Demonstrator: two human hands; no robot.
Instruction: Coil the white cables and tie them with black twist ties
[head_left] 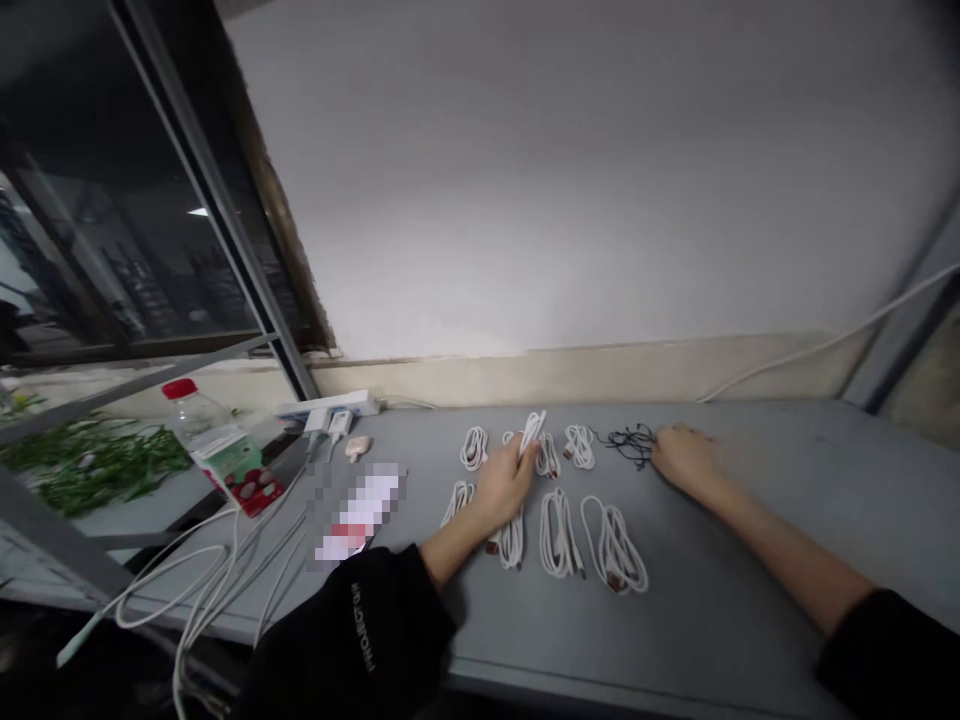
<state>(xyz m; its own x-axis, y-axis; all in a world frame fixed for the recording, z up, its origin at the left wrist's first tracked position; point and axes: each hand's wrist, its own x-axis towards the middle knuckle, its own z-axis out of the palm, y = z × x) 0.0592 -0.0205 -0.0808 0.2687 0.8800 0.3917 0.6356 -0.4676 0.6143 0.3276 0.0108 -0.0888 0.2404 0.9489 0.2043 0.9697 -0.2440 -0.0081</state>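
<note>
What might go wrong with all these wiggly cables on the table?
The left hand grips a white cable right beside other coils, so it might snag them and pull them out of line. The right hand rests by a tangled black cord, which might knot worse. Loose white cables droop over the table edge and might catch.

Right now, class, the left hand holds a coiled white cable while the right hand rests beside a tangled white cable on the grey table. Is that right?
Not quite: the tangled cable is black, not white, as the head view shows. So the left hand holds a coiled white cable while the right hand rests beside a tangled black cable on the grey table.
</note>
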